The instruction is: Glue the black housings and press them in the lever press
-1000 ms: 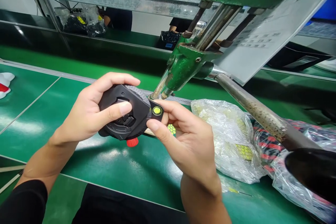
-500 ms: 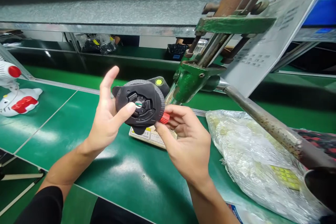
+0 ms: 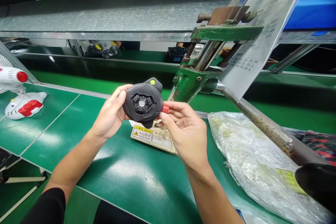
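Both hands hold up a black disc-shaped mount above the bench. It has a slotted centre with a silver screw, a yellow-green bubble level on a tab at its top and a red ribbed knob at its right side. My left hand is closed on the mount's left edge, thumb in front and fingers partly hidden behind. Thumb and forefinger of my right hand pinch the red knob. Just behind and below is the press base with a yellow warning label.
A green hand press rises behind my right hand, its long lever reaching toward me. Clear plastic bags lie at the right. A white and red toy-like fan stands far left. Beyond the shelf, parts of other people show.
My left thumb has left the mount's centre and my left fingers have closed round its edge. The mount has turned slightly, while my right hand still pinches the knob. The view has shifted a little.
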The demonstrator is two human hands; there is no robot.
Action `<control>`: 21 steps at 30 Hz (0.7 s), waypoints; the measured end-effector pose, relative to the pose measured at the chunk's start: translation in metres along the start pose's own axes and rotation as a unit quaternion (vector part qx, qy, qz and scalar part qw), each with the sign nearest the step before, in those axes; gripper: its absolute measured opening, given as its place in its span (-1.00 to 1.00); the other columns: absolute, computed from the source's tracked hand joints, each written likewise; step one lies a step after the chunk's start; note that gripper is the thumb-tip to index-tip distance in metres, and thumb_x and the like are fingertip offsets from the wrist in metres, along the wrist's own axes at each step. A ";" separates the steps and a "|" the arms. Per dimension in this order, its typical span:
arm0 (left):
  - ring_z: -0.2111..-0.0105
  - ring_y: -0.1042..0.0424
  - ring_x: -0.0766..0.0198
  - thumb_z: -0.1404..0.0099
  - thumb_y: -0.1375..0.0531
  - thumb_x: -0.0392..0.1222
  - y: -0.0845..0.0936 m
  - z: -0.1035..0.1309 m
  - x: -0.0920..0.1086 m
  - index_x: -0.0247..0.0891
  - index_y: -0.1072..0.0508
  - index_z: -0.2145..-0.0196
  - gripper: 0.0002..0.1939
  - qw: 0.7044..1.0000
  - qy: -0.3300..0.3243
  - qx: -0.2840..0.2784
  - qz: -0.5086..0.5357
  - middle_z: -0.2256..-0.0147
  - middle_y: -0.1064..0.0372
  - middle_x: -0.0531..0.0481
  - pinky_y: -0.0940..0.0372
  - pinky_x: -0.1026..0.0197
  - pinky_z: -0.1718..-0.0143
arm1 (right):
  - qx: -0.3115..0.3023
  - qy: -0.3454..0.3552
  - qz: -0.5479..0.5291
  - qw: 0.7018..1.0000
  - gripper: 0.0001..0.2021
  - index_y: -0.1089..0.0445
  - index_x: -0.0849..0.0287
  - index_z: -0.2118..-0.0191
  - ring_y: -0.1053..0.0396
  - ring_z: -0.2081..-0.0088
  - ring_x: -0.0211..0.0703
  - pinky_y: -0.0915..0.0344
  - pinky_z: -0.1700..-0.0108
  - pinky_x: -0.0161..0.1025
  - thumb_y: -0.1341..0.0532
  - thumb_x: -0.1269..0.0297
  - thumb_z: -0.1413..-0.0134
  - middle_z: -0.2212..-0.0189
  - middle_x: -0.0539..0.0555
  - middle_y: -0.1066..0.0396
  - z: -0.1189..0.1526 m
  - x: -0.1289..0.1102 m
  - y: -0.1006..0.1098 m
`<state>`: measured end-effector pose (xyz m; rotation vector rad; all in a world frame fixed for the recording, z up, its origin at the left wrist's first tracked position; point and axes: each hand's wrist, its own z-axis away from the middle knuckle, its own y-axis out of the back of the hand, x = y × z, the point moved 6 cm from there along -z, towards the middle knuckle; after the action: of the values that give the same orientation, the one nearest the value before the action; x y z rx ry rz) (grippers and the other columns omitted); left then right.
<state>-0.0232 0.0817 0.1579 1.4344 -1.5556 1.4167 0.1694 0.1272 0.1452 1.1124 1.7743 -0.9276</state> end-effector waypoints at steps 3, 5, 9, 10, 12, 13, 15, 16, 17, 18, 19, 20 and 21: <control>0.09 -0.62 0.14 -0.52 -0.22 0.19 -0.004 0.003 0.001 -0.16 -0.54 -0.07 -0.59 1.000 -0.023 0.010 0.000 -0.03 -0.58 -0.08 -0.57 0.25 0.24 | -0.007 0.008 0.016 1.000 -0.78 -0.53 0.09 0.10 -0.65 0.27 -0.17 -0.61 0.29 -0.30 -0.46 0.18 -0.18 0.23 0.06 -0.67 0.000 -0.001 0.003; 0.10 -0.62 0.13 -0.51 -0.22 0.20 -0.006 0.006 0.004 -0.14 -0.53 -0.12 -0.57 0.999 -0.033 0.003 -0.012 -0.05 -0.57 -0.09 -0.56 0.25 0.25 | -0.022 0.011 0.028 0.999 -0.78 -0.54 0.09 0.09 -0.66 0.25 -0.15 -0.62 0.26 -0.29 -0.45 0.18 -0.19 0.22 0.08 -0.68 0.000 -0.002 0.004; 0.00 -0.64 0.02 -0.30 -0.48 0.07 -0.009 0.009 0.014 -0.03 -0.39 -0.30 -0.31 0.995 -0.042 -0.077 -0.057 -0.10 -0.55 -0.08 -0.59 0.18 0.13 | -0.029 0.026 0.041 0.998 -0.81 -0.57 0.09 0.08 -0.65 0.26 -0.20 -0.62 0.25 -0.32 -0.44 0.22 -0.21 0.21 0.07 -0.67 -0.001 -0.004 0.007; -0.03 -0.63 -0.01 -0.23 -0.54 0.00 -0.009 0.010 0.016 0.01 -0.33 -0.35 -0.18 0.991 -0.040 -0.102 -0.071 -0.11 -0.55 -0.08 -0.60 0.15 0.09 | -0.029 0.028 0.041 0.998 -0.82 -0.58 0.09 0.08 -0.64 0.27 -0.21 -0.62 0.25 -0.33 -0.44 0.23 -0.22 0.21 0.07 -0.67 -0.001 -0.004 0.007; -0.04 -0.64 -0.05 -0.13 -0.59 -0.12 -0.006 0.010 0.018 0.09 -0.24 -0.41 0.00 0.984 -0.028 -0.140 -0.103 -0.12 -0.54 -0.07 -0.61 0.11 0.08 | -0.035 0.029 0.038 0.998 -0.83 -0.58 0.08 0.07 -0.63 0.27 -0.23 -0.62 0.25 -0.36 -0.43 0.25 -0.23 0.20 0.06 -0.67 -0.001 -0.004 0.008; -0.01 -0.65 -0.04 -0.11 -0.60 -0.15 -0.005 0.009 0.018 0.11 -0.22 -0.42 0.04 0.981 -0.020 -0.153 -0.118 -0.13 -0.53 -0.06 -0.61 0.11 0.10 | -0.039 0.028 0.037 0.998 -0.83 -0.58 0.07 0.07 -0.63 0.26 -0.24 -0.61 0.25 -0.37 -0.43 0.25 -0.24 0.19 0.06 -0.67 -0.001 -0.004 0.007; 0.04 -0.66 -0.02 -0.11 -0.60 -0.16 0.000 0.007 0.017 0.12 -0.23 -0.42 0.04 0.974 -0.013 -0.173 -0.143 -0.14 -0.52 -0.07 -0.61 0.13 0.15 | -0.045 0.029 0.033 0.998 -0.84 -0.58 0.06 0.07 -0.63 0.26 -0.26 -0.61 0.24 -0.40 -0.42 0.27 -0.24 0.19 0.04 -0.67 -0.002 -0.003 0.007; 0.05 -0.66 -0.02 -0.11 -0.60 -0.16 0.002 0.006 0.017 0.12 -0.24 -0.42 0.02 0.972 -0.012 -0.179 -0.152 -0.15 -0.52 -0.07 -0.61 0.13 0.15 | -0.047 0.031 0.032 0.998 -0.84 -0.59 0.05 0.07 -0.63 0.26 -0.27 -0.60 0.24 -0.41 -0.42 0.29 -0.24 0.20 0.03 -0.67 -0.002 -0.003 0.007; 0.04 -0.66 -0.02 -0.11 -0.60 -0.15 0.004 0.004 0.016 0.11 -0.26 -0.41 0.01 0.970 -0.012 -0.184 -0.158 -0.16 -0.51 -0.08 -0.61 0.13 0.15 | -0.049 0.033 0.032 0.998 -0.85 -0.59 0.04 0.08 -0.63 0.26 -0.28 -0.60 0.23 -0.42 -0.42 0.30 -0.24 0.21 0.02 -0.67 -0.002 -0.003 0.007; 0.03 -0.66 -0.03 -0.11 -0.60 -0.15 0.005 0.003 0.016 0.10 -0.26 -0.40 0.00 0.968 -0.012 -0.189 -0.162 -0.18 -0.49 -0.09 -0.61 0.12 0.14 | -0.051 0.034 0.032 0.998 -0.85 -0.59 0.03 0.08 -0.62 0.27 -0.29 -0.60 0.22 -0.42 -0.42 0.30 -0.24 0.22 0.00 -0.66 -0.001 -0.003 0.007; 0.01 -0.66 -0.04 -0.11 -0.59 -0.15 0.006 0.002 0.016 0.10 -0.27 -0.40 0.00 0.967 -0.012 -0.194 -0.163 -0.20 -0.48 -0.09 -0.61 0.11 0.11 | -0.054 0.034 0.033 0.997 -0.85 -0.59 0.02 0.08 -0.62 0.28 -0.30 -0.60 0.21 -0.42 -0.42 0.30 -0.25 0.23 0.00 -0.66 -0.001 -0.003 0.007; -0.01 -0.65 -0.05 -0.12 -0.59 -0.14 0.006 0.001 0.016 0.09 -0.26 -0.41 0.00 0.967 -0.013 -0.198 -0.161 -0.22 -0.47 -0.10 -0.61 0.10 0.08 | -0.057 0.033 0.035 0.997 -0.86 -0.60 0.02 0.08 -0.61 0.28 -0.30 -0.60 0.21 -0.42 -0.42 0.30 -0.25 0.23 -0.01 -0.65 -0.001 -0.003 0.007; -0.04 -0.64 -0.07 -0.12 -0.59 -0.14 0.007 0.000 0.015 0.09 -0.26 -0.41 -0.01 0.966 -0.013 -0.203 -0.158 -0.23 -0.45 -0.10 -0.60 0.08 0.05 | -0.060 0.031 0.036 0.997 -0.86 -0.60 0.02 0.08 -0.61 0.29 -0.30 -0.61 0.20 -0.41 -0.42 0.29 -0.25 0.23 -0.01 -0.65 0.000 -0.003 0.007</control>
<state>-0.0330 0.0756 0.1698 1.3732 -1.4485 0.8398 0.1770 0.1288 0.1473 1.1303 1.8026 -0.7422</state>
